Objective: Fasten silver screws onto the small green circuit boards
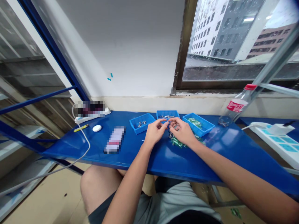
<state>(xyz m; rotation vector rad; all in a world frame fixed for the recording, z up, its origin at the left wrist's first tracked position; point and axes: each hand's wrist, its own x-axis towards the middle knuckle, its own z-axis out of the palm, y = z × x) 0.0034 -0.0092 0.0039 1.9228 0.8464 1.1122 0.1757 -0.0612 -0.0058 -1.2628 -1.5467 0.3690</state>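
Note:
My left hand (157,130) and my right hand (181,129) meet above the blue table, fingertips pinched close together. Whatever small piece they hold is too small and too covered by fingers to name. Beneath and beside my right hand lies a pile of small green and metal parts (178,143). Just beyond my hands stands a blue bin (167,112) of small metal pieces. To the left is a second blue bin (133,125) with a few metal parts. On the right, another blue bin (209,128) holds green pieces.
A clear bottle with a red cap (250,87) stands at the back right, near a white power strip (277,140). At left lie a phone (115,139), a round white object (97,128), a yellow tool (81,128) and a white cable (87,141). The wall (130,104) borders the table's back.

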